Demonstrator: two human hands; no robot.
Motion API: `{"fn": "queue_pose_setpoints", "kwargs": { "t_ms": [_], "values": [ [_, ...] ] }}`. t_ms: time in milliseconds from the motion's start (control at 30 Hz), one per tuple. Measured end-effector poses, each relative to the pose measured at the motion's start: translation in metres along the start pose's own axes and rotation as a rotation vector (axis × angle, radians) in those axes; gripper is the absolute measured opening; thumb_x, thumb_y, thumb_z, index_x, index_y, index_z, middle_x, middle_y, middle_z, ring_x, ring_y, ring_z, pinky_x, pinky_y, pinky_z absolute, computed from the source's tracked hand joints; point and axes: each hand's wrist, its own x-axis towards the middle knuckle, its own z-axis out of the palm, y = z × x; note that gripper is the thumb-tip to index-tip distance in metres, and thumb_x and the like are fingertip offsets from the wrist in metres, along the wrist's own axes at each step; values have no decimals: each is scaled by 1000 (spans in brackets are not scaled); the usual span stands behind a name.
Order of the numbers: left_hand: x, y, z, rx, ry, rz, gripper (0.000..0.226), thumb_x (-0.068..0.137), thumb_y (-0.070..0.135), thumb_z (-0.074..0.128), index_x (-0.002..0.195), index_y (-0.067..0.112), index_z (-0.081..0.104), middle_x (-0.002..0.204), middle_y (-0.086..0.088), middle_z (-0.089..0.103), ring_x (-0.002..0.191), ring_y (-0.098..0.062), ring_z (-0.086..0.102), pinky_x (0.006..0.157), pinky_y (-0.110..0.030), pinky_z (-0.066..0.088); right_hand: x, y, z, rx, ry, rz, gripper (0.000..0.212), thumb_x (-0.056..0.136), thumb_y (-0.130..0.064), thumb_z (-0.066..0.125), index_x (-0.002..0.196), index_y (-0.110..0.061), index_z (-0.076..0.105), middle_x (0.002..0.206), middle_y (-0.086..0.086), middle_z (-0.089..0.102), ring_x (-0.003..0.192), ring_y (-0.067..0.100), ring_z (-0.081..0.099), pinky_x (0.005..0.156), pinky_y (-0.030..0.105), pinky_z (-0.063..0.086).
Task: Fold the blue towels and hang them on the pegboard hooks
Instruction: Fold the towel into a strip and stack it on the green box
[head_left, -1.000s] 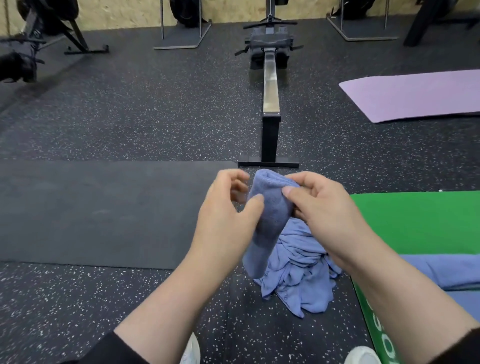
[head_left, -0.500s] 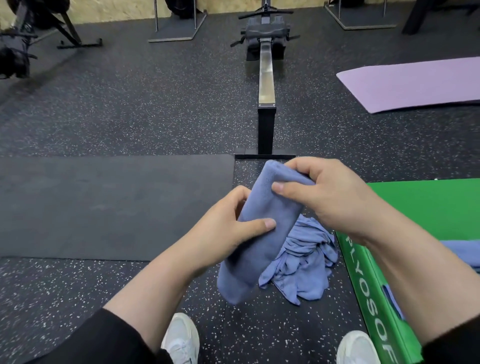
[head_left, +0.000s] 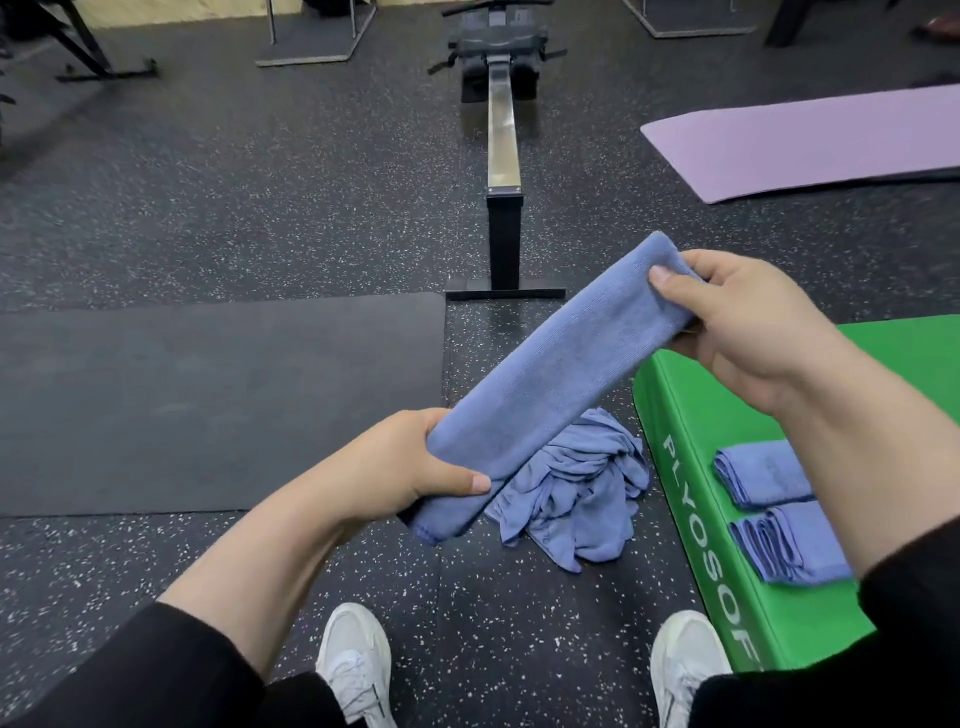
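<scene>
A blue towel (head_left: 550, 374), folded into a long narrow strip, stretches diagonally between my hands above the floor. My left hand (head_left: 410, 467) grips its lower near end with thumb on top. My right hand (head_left: 743, 327) pinches its upper far end. Below it a crumpled pile of blue towels (head_left: 576, 488) lies on the speckled floor. Two folded blue towels (head_left: 769, 478) (head_left: 795, 545) lie on the green plyo box (head_left: 691, 415) at the right. No pegboard is in view.
A black mat (head_left: 208, 400) covers the floor at left. A rowing machine (head_left: 501, 156) runs away straight ahead. A purple mat (head_left: 800, 145) lies at the far right. My white shoes (head_left: 358, 665) stand at the bottom edge.
My hands have moved apart, the left sliding down and toward me, the right up and to the right, drawing the folded towel out into a straight strip. The view has tilted down.
</scene>
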Motion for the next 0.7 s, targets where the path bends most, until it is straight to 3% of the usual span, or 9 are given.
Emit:
{"fn": "queue_pose_setpoints", "kwargs": {
  "t_ms": [167,300,400,567,700],
  "values": [
    [-6,0,4,-52,55,28,25,81,32,84,102,23,73,92,1,79,87,-20,76,79,-41,59,-6,7,-12,21,-17,48,14,103,-16,53,106,-11,66,106,13,67,98,21,62,97,43,54],
    [-4,-1,6,-19,67,58,20,82,31,80,94,20,70,80,5,74,68,-13,64,64,-31,46,-9,8,-27,20,12,62,15,104,-16,52,105,-11,66,105,11,70,98,19,65,91,38,56],
    [5,4,11,64,121,87,20,78,25,81,86,18,65,74,-5,66,65,-13,53,64,-31,40,-14,8,-44,-24,25,68,15,104,-15,53,101,-12,67,102,9,71,96,17,66,88,36,57],
    [24,42,35,22,109,157,15,77,27,84,76,22,69,71,3,70,64,-12,56,64,-31,40,-27,-5,-103,-119,122,74,16,104,-16,53,96,-12,66,89,3,72,80,9,68,74,26,59],
    [44,71,74,-101,89,201,13,78,25,84,78,18,73,76,-6,74,66,-15,59,65,-30,42,-40,-19,-169,-223,216,89,13,103,-20,57,101,-11,66,96,6,70,84,11,67,79,29,58]
  ]
}}
